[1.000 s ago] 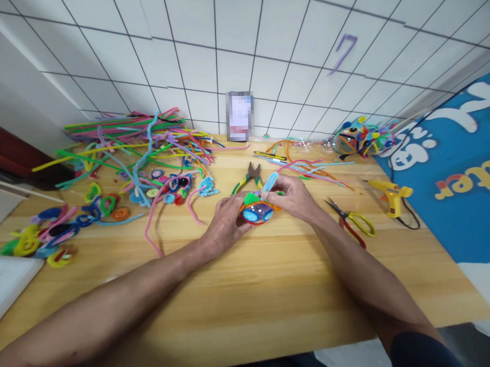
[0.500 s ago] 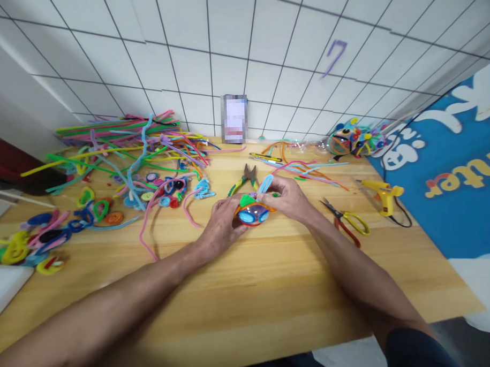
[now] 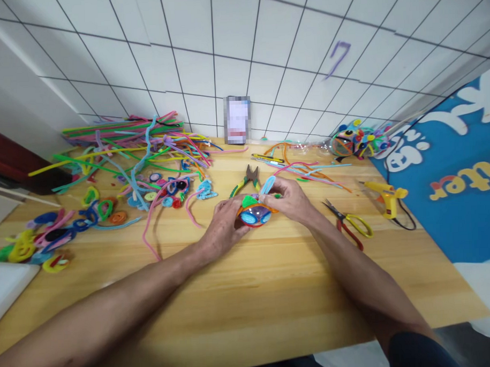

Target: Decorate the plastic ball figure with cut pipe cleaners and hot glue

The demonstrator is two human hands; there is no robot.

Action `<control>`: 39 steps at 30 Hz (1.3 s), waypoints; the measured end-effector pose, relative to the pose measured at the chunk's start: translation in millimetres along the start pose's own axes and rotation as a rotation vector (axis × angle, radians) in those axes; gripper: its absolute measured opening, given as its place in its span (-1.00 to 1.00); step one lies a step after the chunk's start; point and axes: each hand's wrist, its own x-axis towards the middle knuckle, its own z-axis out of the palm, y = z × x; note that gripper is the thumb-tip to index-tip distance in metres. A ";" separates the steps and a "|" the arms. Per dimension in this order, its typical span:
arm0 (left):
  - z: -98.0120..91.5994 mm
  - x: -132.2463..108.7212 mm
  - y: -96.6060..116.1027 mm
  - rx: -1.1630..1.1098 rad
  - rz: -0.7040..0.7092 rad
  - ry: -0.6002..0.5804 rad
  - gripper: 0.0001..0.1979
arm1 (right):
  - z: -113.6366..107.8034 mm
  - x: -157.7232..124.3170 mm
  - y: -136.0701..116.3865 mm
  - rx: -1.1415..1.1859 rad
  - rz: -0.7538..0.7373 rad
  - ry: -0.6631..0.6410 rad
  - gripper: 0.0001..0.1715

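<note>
Near the middle of the table, my left hand [image 3: 224, 221] is closed round the left side of a clear plastic ball [image 3: 255, 210]. The ball has an orange-red pipe cleaner rim, blue pipe cleaner ovals on its front and a green piece on top. Pinched in my right hand [image 3: 286, 199] is a light blue pipe cleaner loop [image 3: 268, 185], held upright at the ball's upper right. Its lower end is hidden by the fingers. Just behind the ball lie green-and-yellow handled pliers [image 3: 251, 174], partly covered by my hands.
Many loose pipe cleaners [image 3: 122, 129] and coiled pieces [image 3: 54, 235] cover the left side. Scissors [image 3: 353, 222] and a yellow glue gun [image 3: 388, 197] lie at right. A decorated ball [image 3: 344, 142] and a phone [image 3: 237, 119] stand along the wall.
The whole view has shifted slightly, so things appear a little further right. Both hands keep their hold on the ball and the light blue loop, with hardly any movement.
</note>
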 end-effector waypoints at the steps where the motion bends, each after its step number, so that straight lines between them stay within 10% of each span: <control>1: -0.2 0.0 0.2 -0.001 -0.003 -0.002 -0.38 | 0.1 -0.1 0.1 0.001 0.000 0.000 -0.75; 39: -1.8 0.1 3.3 -0.007 0.011 0.007 -0.40 | 0.4 0.6 0.1 -0.017 0.004 -0.002 -0.79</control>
